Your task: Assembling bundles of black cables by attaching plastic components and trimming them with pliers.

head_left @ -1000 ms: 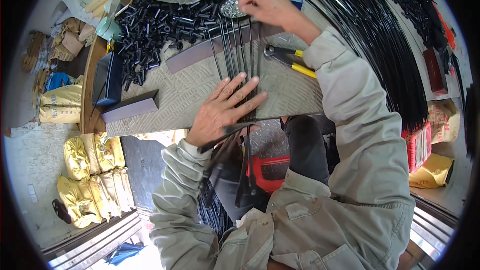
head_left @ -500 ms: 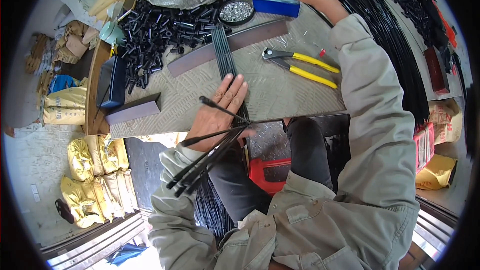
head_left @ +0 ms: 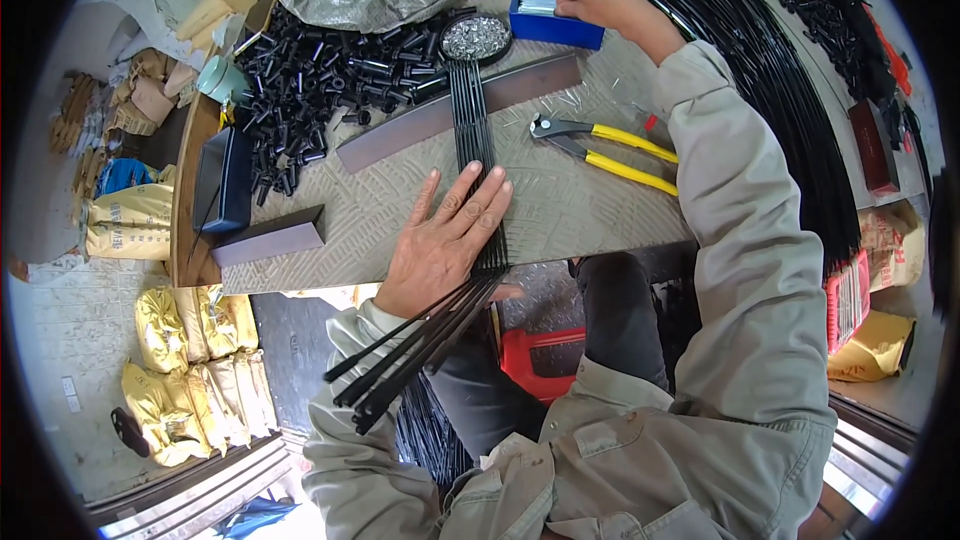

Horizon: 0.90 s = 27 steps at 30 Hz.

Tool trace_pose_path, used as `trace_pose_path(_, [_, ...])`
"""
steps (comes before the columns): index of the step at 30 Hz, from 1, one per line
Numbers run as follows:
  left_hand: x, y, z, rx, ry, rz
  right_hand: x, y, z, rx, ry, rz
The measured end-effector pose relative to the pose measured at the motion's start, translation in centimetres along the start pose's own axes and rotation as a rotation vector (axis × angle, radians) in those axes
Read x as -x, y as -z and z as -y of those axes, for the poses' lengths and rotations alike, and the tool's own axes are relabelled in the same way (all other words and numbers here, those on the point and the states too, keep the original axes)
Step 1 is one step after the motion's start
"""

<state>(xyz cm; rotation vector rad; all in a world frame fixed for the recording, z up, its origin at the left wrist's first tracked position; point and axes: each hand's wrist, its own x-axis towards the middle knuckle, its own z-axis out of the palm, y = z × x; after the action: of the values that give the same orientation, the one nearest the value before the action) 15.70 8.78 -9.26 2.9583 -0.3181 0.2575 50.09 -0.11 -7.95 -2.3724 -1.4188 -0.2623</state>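
Note:
My left hand point(head_left: 447, 238) lies flat on a row of thin black rods point(head_left: 470, 120), fingers stretched out. The rods run across a long brown-grey metal bar point(head_left: 400, 132), and their thicker ends fan out past the table edge over my left forearm. My right hand point(head_left: 608, 5) is at a blue box point(head_left: 560, 30) of thin silver pins point(head_left: 536, 2). Its fingertips are pinched together inside the rim; what is between them is hidden. Beside the rods lies a pair of yellow-handled pincers point(head_left: 610, 150). A round black dish point(head_left: 477, 40) holds small silver metal pieces.
A heap of short black tubes point(head_left: 300, 90) spreads at the left below a grey sack point(head_left: 370, 15). A dark blue bin point(head_left: 222, 175) and a shorter metal bar point(head_left: 270, 237) sit at the left edge. Many long black rods point(head_left: 770, 80) lie at the right.
The rods under my left hand now lie more evenly side by side, their loose ends closer together. My left hand's fingers have spread. My right hand has stayed at the blue box.

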Motion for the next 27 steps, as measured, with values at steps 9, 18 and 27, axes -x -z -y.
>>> trace_pose_path(9, [0.5, -0.5, 0.2, 0.028, -0.046, -0.018, -0.3, 0.1, 0.1, 0.087, 0.017, -0.064])
trace_pose_path(18, [0.4, -0.9, 0.3, 0.042, -0.029, 0.001, -0.3, -0.2, 0.8, 0.110, 0.030, 0.005])
trace_pose_path(27, [-0.1, -0.5, 0.3, 0.078, 0.049, -0.024, -0.3, -0.2, 0.8, 0.114, 0.010, 0.022])
